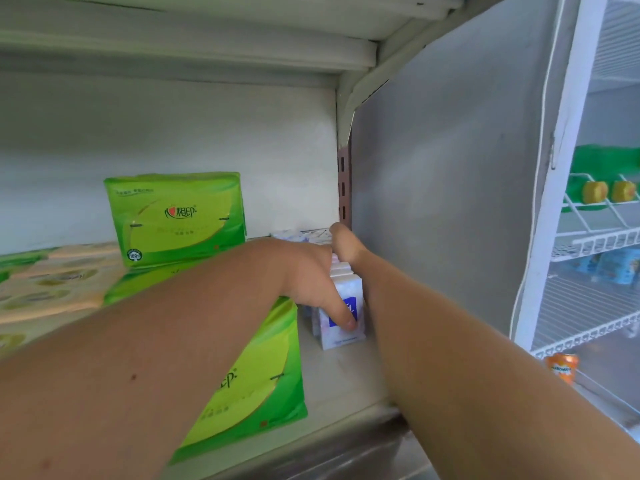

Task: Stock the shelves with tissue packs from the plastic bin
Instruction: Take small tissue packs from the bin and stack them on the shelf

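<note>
Both my arms reach into a white shelf bay. A row of small white pocket tissue packs (343,317) with a blue label stands upright at the right end of the shelf (343,379). My left hand (311,278) grips the row from the left, its thumb pressed on the front pack's blue label. My right hand (348,245) lies along the right side of the row; its fingers are mostly hidden behind the packs. The plastic bin is out of view.
Large green tissue packs fill the shelf to the left: one upright (176,216) at the back, one (256,379) lying under my left forearm. A grey side panel (450,188) walls the right. Beyond it, a cooler's wire racks (595,237) hold bottles and an orange can (562,367).
</note>
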